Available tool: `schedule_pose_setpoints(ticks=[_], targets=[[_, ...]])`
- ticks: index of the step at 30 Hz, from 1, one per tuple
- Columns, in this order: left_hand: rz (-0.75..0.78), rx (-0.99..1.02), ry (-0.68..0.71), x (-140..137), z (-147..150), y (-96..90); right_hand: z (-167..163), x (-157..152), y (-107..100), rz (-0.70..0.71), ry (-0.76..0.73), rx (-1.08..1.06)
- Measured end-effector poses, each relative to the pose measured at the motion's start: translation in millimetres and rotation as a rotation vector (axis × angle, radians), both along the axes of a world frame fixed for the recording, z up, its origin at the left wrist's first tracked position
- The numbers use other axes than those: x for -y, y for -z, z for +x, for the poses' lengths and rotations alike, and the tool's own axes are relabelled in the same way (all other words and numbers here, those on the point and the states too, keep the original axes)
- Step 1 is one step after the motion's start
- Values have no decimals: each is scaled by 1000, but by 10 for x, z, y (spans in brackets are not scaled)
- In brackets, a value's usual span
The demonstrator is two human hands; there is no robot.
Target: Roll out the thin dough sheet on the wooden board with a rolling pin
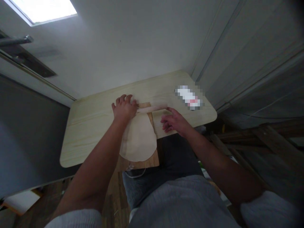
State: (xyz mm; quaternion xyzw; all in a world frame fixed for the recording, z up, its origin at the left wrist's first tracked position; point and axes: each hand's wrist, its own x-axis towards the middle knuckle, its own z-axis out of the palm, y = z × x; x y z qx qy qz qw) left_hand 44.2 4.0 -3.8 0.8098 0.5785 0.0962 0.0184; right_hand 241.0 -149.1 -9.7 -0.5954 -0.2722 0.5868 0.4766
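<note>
A pale, rounded sheet of dough (139, 139) lies on a brown wooden board (152, 161). Across its far edge rests a light rolling pin (153, 108), slightly blurred. My left hand (125, 108) is palm down at the pin's left end, covering that end, with its fingers spread. At the pin's right end, the index fingertip of my right hand (174, 122) touches it. The other right fingers are loosely bent and apart, over the table edge. The dough's near edge reaches almost to the board's front.
The board overhangs the front of a pale wood-grain table (90, 126), close to my legs. A pixelated white and red object (189, 97) lies on the table's right side. Behind stands a white door (133, 50) with a metal handle (16, 41). Wooden framing (268, 136) is at right.
</note>
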Motion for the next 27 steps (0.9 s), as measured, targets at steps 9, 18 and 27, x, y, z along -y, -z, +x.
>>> schedule_pose_setpoints(ticks=[9, 18, 27], targets=[[35, 42, -7, -261, 86, 0, -2, -20, 44, 3, -5, 29], [103, 41, 49, -147, 34, 35, -1, -34, 36, -7, 29, 5], [194, 20, 67, 419, -95, 108, -16, -23, 73, 27, 38, 46]])
